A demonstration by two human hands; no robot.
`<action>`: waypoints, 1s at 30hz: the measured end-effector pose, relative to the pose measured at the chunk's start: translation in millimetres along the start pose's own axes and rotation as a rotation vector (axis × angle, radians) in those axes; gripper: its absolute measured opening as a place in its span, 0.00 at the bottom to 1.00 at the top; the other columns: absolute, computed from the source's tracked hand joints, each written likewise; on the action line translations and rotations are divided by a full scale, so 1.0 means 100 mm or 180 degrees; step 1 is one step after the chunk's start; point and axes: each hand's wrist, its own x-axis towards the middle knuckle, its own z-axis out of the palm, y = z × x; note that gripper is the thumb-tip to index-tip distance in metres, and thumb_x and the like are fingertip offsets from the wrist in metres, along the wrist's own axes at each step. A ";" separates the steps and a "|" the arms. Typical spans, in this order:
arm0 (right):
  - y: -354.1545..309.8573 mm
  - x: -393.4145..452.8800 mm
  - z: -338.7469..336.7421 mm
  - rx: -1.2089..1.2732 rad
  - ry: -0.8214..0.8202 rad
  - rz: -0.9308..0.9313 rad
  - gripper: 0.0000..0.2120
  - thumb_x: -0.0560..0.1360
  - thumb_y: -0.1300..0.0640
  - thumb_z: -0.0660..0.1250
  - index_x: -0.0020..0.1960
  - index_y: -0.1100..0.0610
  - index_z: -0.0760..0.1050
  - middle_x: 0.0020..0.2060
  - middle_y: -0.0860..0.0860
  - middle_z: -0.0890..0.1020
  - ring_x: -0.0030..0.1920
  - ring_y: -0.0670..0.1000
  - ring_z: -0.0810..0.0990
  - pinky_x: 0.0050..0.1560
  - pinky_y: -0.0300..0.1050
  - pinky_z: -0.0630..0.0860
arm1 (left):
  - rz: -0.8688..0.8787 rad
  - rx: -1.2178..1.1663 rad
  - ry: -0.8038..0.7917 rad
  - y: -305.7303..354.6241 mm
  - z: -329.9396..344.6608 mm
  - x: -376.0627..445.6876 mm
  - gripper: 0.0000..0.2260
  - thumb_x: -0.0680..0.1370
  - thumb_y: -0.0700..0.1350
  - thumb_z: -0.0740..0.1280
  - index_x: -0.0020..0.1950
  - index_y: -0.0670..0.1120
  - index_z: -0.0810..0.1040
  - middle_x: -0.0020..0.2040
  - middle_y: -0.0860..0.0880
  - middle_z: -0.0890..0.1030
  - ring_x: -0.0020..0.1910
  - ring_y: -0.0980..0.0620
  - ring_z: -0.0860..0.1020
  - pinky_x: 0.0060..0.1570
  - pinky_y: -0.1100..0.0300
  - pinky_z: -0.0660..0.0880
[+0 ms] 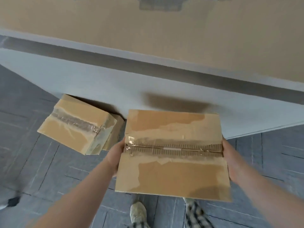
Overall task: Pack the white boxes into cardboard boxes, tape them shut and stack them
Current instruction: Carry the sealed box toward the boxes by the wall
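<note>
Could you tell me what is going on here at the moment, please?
A person is carrying a taped cardboard box, with the left hand and the right hand gripping opposite ends. It is held above the grey tiled floor. A stack of taped boxes sits on the floor to the left, against a white cabinet.

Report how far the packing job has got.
Done: a taped cardboard box sits on the floor, apparently on top of another. In hand: the left hand and right hand hold a second taped box by its sides. Left: stacking it; no white boxes in view.
</note>
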 end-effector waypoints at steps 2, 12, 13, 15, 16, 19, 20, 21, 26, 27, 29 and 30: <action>0.06 0.05 0.01 0.0129 0.0147 -0.0068 0.28 0.76 0.33 0.56 0.47 0.55 0.83 0.40 0.59 0.86 0.42 0.60 0.85 0.45 0.55 0.79 | 0.0033 0.0102 -0.0082 0.13 0.03 0.17 0.22 0.84 0.50 0.50 0.43 0.40 0.77 0.28 0.44 0.82 0.24 0.48 0.80 0.20 0.64 0.73; 0.13 0.56 -0.07 0.0578 0.0143 -0.0037 0.33 0.73 0.28 0.56 0.51 0.55 0.83 0.48 0.60 0.85 0.46 0.63 0.85 0.47 0.59 0.80 | -0.0010 0.0302 -0.0312 0.32 0.16 1.02 0.24 0.82 0.56 0.53 0.47 0.42 0.82 0.38 0.42 0.85 0.33 0.45 0.84 0.27 0.57 0.78; 0.12 0.63 -0.08 0.0646 0.0155 -0.0020 0.33 0.72 0.28 0.57 0.52 0.55 0.83 0.49 0.60 0.85 0.47 0.63 0.85 0.47 0.60 0.79 | 0.0013 0.0320 -0.0343 0.33 0.16 1.09 0.24 0.82 0.55 0.53 0.45 0.42 0.83 0.37 0.42 0.84 0.32 0.45 0.83 0.26 0.57 0.78; 0.13 0.75 -0.09 0.0729 0.0177 -0.0007 0.34 0.71 0.27 0.58 0.54 0.54 0.83 0.51 0.60 0.84 0.48 0.63 0.84 0.48 0.62 0.79 | 0.0047 0.0376 -0.0354 0.34 0.17 1.21 0.24 0.82 0.54 0.53 0.44 0.42 0.82 0.36 0.43 0.84 0.31 0.46 0.83 0.26 0.59 0.78; 0.13 0.78 -0.08 0.0741 0.0152 0.0026 0.34 0.70 0.26 0.58 0.54 0.54 0.83 0.51 0.60 0.84 0.49 0.63 0.84 0.49 0.63 0.79 | 0.0049 0.0399 -0.0354 0.34 0.18 1.24 0.22 0.82 0.53 0.53 0.46 0.42 0.82 0.37 0.43 0.84 0.31 0.46 0.83 0.27 0.59 0.78; 0.14 0.88 -0.09 0.0749 0.0080 0.0052 0.35 0.70 0.25 0.57 0.57 0.53 0.82 0.53 0.60 0.84 0.51 0.63 0.83 0.51 0.62 0.78 | -0.0001 0.0347 -0.0346 0.28 0.17 1.34 0.20 0.82 0.54 0.53 0.52 0.43 0.80 0.42 0.43 0.85 0.37 0.44 0.84 0.33 0.56 0.80; 0.14 0.91 -0.10 0.0731 0.0059 0.0058 0.36 0.70 0.25 0.56 0.57 0.52 0.82 0.53 0.60 0.84 0.52 0.63 0.83 0.52 0.63 0.78 | -0.0004 0.0339 -0.0347 0.28 0.16 1.36 0.21 0.82 0.55 0.52 0.53 0.43 0.80 0.42 0.43 0.85 0.37 0.44 0.84 0.33 0.56 0.80; 0.14 0.94 -0.11 0.0717 0.0043 0.0065 0.36 0.70 0.24 0.55 0.58 0.51 0.82 0.54 0.59 0.84 0.53 0.63 0.83 0.54 0.64 0.77 | -0.0023 0.0347 -0.0357 0.27 0.14 1.41 0.22 0.82 0.56 0.52 0.54 0.44 0.80 0.43 0.43 0.85 0.38 0.44 0.84 0.34 0.55 0.80; 0.16 1.02 -0.14 0.0631 -0.0095 0.0051 0.39 0.68 0.22 0.54 0.60 0.51 0.81 0.55 0.59 0.83 0.55 0.63 0.82 0.56 0.66 0.76 | -0.0024 0.0404 -0.0475 0.26 0.14 1.49 0.24 0.82 0.59 0.51 0.59 0.45 0.79 0.47 0.43 0.85 0.41 0.44 0.84 0.40 0.53 0.78; 0.16 1.03 -0.15 0.0631 -0.0093 0.0044 0.39 0.68 0.22 0.54 0.60 0.51 0.81 0.55 0.59 0.83 0.55 0.63 0.82 0.56 0.67 0.76 | -0.0031 0.0418 -0.0460 0.26 0.14 1.49 0.24 0.82 0.60 0.51 0.59 0.45 0.79 0.48 0.43 0.85 0.42 0.44 0.84 0.40 0.53 0.78; 0.16 1.04 -0.14 0.0615 -0.0108 0.0073 0.40 0.67 0.21 0.55 0.59 0.51 0.81 0.56 0.59 0.83 0.56 0.64 0.81 0.58 0.69 0.74 | -0.0048 0.0473 -0.0408 0.26 0.13 1.51 0.25 0.81 0.61 0.51 0.61 0.46 0.79 0.50 0.43 0.85 0.44 0.44 0.84 0.41 0.52 0.79; 0.17 1.06 -0.14 0.0622 -0.0082 0.0086 0.40 0.67 0.21 0.55 0.59 0.50 0.81 0.56 0.59 0.83 0.56 0.64 0.81 0.58 0.69 0.73 | -0.0018 0.0502 -0.0359 0.27 0.13 1.52 0.27 0.81 0.63 0.50 0.62 0.47 0.78 0.53 0.43 0.84 0.47 0.43 0.84 0.44 0.51 0.79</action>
